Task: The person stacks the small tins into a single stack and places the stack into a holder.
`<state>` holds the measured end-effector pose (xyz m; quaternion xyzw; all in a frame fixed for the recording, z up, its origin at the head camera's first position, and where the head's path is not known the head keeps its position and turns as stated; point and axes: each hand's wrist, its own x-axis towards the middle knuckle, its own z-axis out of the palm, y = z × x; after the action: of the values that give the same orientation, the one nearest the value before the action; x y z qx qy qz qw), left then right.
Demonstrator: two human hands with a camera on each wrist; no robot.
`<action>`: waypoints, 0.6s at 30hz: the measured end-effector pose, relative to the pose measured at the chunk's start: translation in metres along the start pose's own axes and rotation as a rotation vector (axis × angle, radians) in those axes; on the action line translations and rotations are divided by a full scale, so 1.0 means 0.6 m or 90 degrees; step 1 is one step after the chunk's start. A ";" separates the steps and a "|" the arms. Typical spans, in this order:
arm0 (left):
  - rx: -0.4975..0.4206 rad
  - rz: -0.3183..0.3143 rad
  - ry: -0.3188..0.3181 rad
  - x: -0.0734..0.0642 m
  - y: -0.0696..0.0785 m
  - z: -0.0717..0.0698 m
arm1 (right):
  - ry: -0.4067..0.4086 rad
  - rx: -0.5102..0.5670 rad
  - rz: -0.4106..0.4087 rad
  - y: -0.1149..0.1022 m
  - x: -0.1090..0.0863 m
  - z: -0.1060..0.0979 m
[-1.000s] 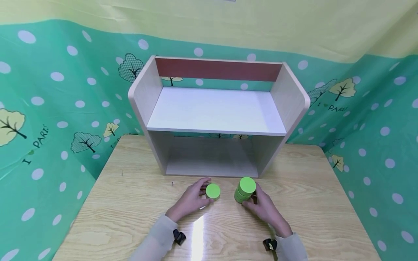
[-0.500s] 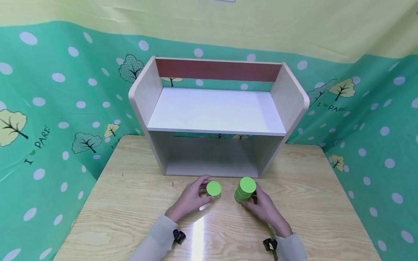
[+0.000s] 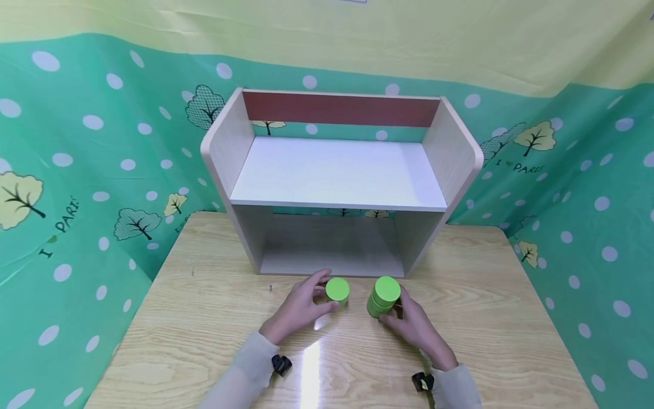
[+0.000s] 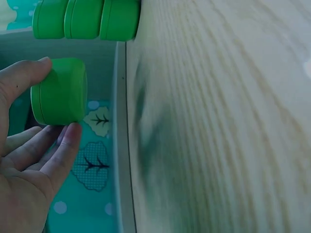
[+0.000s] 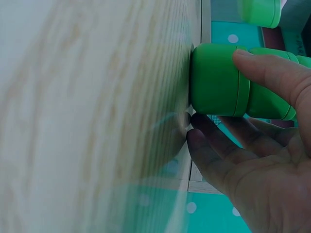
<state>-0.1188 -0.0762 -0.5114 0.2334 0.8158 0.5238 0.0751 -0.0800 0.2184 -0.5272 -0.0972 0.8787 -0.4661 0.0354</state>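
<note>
Pinching a single green tub (image 3: 338, 289) between thumb and fingers, the left hand (image 3: 301, 309) held it near the green stack (image 3: 385, 291) in the head view, a gap between the two. The right hand (image 3: 411, 322) curled round the lower part of that stack, which stood on the wooden tabletop (image 3: 511, 318) in front of the two-tier shelf (image 3: 337, 173). In the left wrist view, the single tub hung clear of the tabletop, roughly upright, thumb on one side and fingertips on the other; the stack beyond it was three tubs high. In the right wrist view, thumb and fingers gripped the lowest tub (image 5: 216, 80), which rested on the tabletop, and the second tub (image 5: 267, 104) looked slightly out of line. The step in hand seemed to be bringing the single tub over to the braced stack; the next move probably called for raising it above the stack's top, centring it and lowering it gently.
</note>
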 end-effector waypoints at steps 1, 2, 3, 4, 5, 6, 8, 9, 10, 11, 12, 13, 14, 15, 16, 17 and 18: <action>0.004 0.002 -0.001 0.001 0.002 -0.001 | 0.000 0.001 0.000 0.000 0.000 0.000; 0.006 0.003 -0.001 0.003 0.003 -0.001 | 0.000 0.001 0.002 0.000 0.001 0.000; 0.008 0.004 -0.002 0.004 0.005 -0.001 | -0.001 0.002 0.003 0.000 0.001 0.000; 0.013 0.005 -0.002 0.005 0.006 -0.002 | 0.000 0.004 0.003 0.000 0.001 0.000; 0.016 0.006 -0.002 0.006 0.007 -0.002 | 0.000 0.005 0.004 0.000 0.001 0.000; 0.018 0.007 -0.002 0.008 0.009 -0.002 | 0.000 0.005 0.005 0.000 0.001 0.000; 0.019 0.010 -0.003 0.011 0.010 -0.002 | 0.000 0.006 0.008 0.000 0.002 0.000; 0.021 0.012 -0.002 0.013 0.011 -0.003 | 0.000 0.007 0.009 0.000 0.002 0.001; 0.022 0.014 -0.002 0.014 0.013 -0.003 | 0.000 0.008 0.011 -0.001 0.003 0.001; 0.020 0.018 -0.002 0.016 0.014 -0.003 | 0.000 0.007 0.015 -0.001 0.003 0.000; 0.020 0.021 -0.003 0.017 0.016 -0.002 | 0.000 0.009 0.018 -0.002 0.003 0.000; 0.021 0.024 -0.003 0.018 0.017 -0.002 | 0.000 0.009 0.019 -0.002 0.003 0.000; 0.021 0.026 -0.003 0.019 0.018 -0.002 | 0.000 0.010 0.023 -0.002 0.004 0.000; 0.023 0.028 -0.003 0.020 0.020 -0.003 | 0.000 0.010 0.025 -0.002 0.004 0.000; 0.024 0.029 -0.003 0.021 0.022 -0.003 | 0.000 0.010 0.027 -0.002 0.004 0.000; 0.027 0.029 -0.003 0.023 0.024 -0.003 | 0.000 0.011 0.029 -0.002 0.004 0.000; 0.028 0.030 -0.004 0.024 0.025 -0.004 | -0.001 0.012 0.029 -0.002 0.004 0.000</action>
<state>-0.1275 -0.0662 -0.4951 0.2557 0.8213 0.5064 0.0603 -0.0821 0.2172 -0.5260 -0.0768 0.8764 -0.4731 0.0475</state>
